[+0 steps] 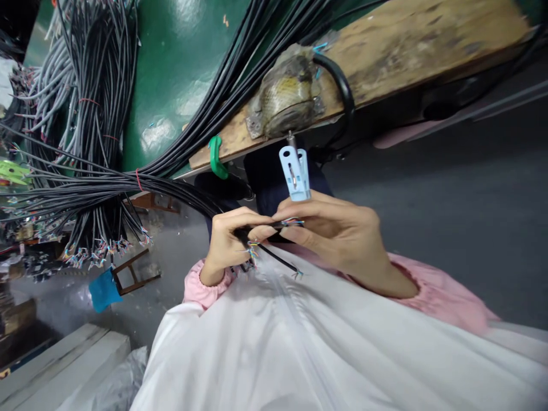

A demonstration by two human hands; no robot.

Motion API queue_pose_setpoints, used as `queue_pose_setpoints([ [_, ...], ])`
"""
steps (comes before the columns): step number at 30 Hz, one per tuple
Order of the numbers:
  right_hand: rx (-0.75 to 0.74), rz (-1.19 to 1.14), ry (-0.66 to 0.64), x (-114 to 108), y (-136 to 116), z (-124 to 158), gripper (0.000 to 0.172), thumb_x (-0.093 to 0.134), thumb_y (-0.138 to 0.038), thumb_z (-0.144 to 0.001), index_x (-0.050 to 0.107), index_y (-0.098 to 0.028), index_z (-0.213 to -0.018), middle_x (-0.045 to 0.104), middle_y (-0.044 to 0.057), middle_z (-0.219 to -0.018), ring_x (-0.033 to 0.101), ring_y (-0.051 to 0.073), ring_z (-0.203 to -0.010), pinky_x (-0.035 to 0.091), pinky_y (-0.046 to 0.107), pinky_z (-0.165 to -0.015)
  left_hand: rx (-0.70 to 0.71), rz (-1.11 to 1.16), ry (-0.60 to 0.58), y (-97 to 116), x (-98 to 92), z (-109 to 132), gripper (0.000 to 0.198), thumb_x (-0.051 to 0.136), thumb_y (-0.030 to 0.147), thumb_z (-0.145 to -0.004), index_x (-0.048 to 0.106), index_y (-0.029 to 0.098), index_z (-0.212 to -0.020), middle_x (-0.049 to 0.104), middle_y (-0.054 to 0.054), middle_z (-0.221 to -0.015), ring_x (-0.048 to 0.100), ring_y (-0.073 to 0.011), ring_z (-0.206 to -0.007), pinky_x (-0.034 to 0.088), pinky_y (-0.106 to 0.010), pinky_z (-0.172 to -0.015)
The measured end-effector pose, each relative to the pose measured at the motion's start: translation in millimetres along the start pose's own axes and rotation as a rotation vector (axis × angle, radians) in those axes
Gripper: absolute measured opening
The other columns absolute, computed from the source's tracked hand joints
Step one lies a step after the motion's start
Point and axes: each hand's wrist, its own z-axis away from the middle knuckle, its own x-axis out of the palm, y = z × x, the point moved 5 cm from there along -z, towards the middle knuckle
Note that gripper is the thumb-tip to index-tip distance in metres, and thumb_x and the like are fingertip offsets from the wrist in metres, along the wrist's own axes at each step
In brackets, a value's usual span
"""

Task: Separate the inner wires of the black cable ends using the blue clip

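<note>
My left hand [231, 240] is closed around a bundle of black cables [192, 194] that runs in from the bench on the left. Out of its underside poke several stripped ends with thin coloured wires [252, 251]. One cable [280, 260] hangs loose toward my lap, its wires fanned out. Between thumb and fingers, my right hand [334, 228] pinches the end of one black cable, where coloured wires [293, 221] show. Just above my right fingers is a light blue clothes peg [294, 174], attached to a metal shaft below a tape-wrapped motor [291, 94].
The motor sits on a wooden board [406, 51] along the green bench [171, 57]. A green clip [217, 157] is at the board's edge. Tied heaps of black cables [100, 97] and grey cables [57, 91] lie at left. A wooden stool [132, 271] stands on the floor.
</note>
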Motion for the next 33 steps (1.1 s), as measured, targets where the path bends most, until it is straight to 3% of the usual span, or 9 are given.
queue_pose_setpoints([
  [7,-0.188,0.231,0.100,-6.2,-0.4,1.2,0.014,0.065,-0.014,-0.089,0.072,-0.025,-0.085,0.073,0.001,-0.079,0.068,0.014,-0.070,0.055,0.027,-0.063,-0.191,0.032,0.046,2.2,0.8,1.3,0.036,0.070,0.048,-0.085,0.077,0.017,-0.069,0.059,0.001,-0.054,0.048,-0.0044,-0.043,0.037,-0.019,-0.043],
  [11,-0.159,0.276,0.185,-7.5,-0.6,1.0,0.014,0.064,-0.013,-0.088,0.068,-0.024,-0.080,0.070,0.000,-0.076,0.065,0.014,-0.068,0.052,0.026,-0.061,-0.270,0.073,0.071,-1.1,2.9,2.8,0.036,0.079,0.051,-0.075,0.076,0.016,-0.068,0.059,0.002,-0.056,0.052,-0.0045,-0.043,0.038,-0.018,-0.041],
  [14,-0.021,0.196,0.285,-13.5,1.9,2.8,0.016,0.062,-0.017,-0.090,0.067,-0.024,-0.077,0.068,-0.001,-0.072,0.064,0.014,-0.064,0.050,0.026,-0.057,-0.235,0.057,0.126,-1.2,3.7,2.2,0.037,0.084,0.051,-0.068,0.074,0.016,-0.065,0.060,0.002,-0.055,0.053,-0.0049,-0.045,0.037,-0.018,-0.043],
  [20,0.079,0.086,0.104,-13.0,-2.4,5.3,0.013,0.068,-0.016,-0.083,0.071,-0.025,-0.074,0.074,0.001,-0.076,0.069,0.017,-0.070,0.056,0.030,-0.063,-0.132,-0.009,0.172,0.5,4.8,-1.5,0.037,0.084,0.052,-0.068,0.075,0.017,-0.063,0.062,0.001,-0.055,0.051,-0.0062,-0.050,0.037,-0.021,-0.048],
  [28,0.197,-0.014,0.107,-13.3,8.2,7.4,0.008,0.074,-0.019,-0.078,0.072,-0.024,-0.071,0.070,0.000,-0.070,0.066,0.014,-0.065,0.053,0.026,-0.057,-0.016,-0.046,0.210,0.4,5.6,-2.6,0.031,0.085,0.046,-0.070,0.074,0.017,-0.064,0.064,0.001,-0.056,0.053,-0.0061,-0.051,0.038,-0.021,-0.049],
  [33,0.298,-0.074,0.126,-13.9,17.2,12.4,0.010,0.076,-0.033,-0.079,0.076,-0.023,-0.079,0.073,0.003,-0.082,0.068,0.016,-0.073,0.056,0.028,-0.063,0.015,-0.033,0.233,-5.0,8.0,-4.1,0.035,0.086,0.048,-0.067,0.072,0.017,-0.061,0.061,0.002,-0.054,0.052,-0.0057,-0.050,0.037,-0.020,-0.048],
])
